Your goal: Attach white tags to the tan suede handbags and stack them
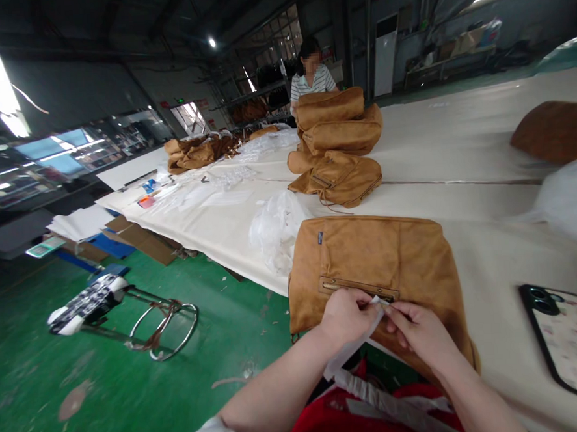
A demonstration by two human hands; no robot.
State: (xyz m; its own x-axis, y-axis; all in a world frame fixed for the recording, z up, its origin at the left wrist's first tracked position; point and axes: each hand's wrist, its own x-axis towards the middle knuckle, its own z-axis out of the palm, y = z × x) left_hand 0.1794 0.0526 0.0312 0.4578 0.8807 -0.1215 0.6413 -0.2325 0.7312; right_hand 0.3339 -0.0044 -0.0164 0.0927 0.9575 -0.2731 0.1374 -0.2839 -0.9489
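Note:
A tan bag (pixel 359 251) lies flat at the table's near edge, with a brass zipper (pixel 336 286) across its front and a small dark label near one corner. Over the zipper's right end, my left hand (pixel 349 316) and my right hand (pixel 415 329) meet, fingertips pinched. Between them is a strip of thin white paper (pixel 350 352), which hangs down past the bag's edge toward my lap. Both hands are closed on this strip. What lies under the fingertips at the zipper is partly hidden.
A stack of tan bags (pixel 339 134) stands beyond, with a co-worker (pixel 312 77) behind it. Clear plastic bags (pixel 277 230) lie at left. At right are a phone (pixel 570 342) and another brown bag (pixel 557 131). An overturned stool (pixel 123 311) lies on the green floor.

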